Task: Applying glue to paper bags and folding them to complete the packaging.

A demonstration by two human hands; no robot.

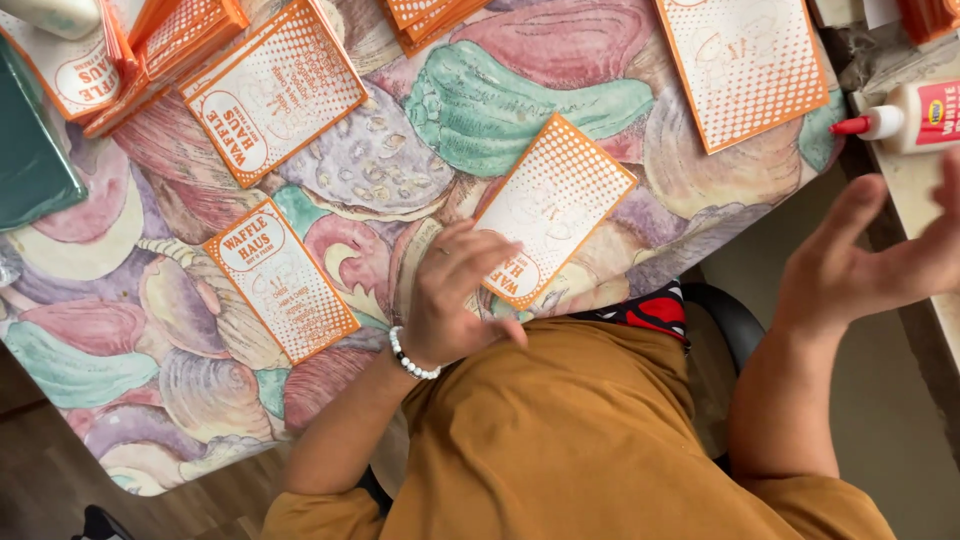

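On table edge: left hand (455, 300) pressing orange card (553, 210); glue bottle (905, 117) contents unclear.

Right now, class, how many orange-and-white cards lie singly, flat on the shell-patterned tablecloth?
4: one under the left hand at centre, one lower left, one upper left, one upper right. Stacks at the top edge may hide more.
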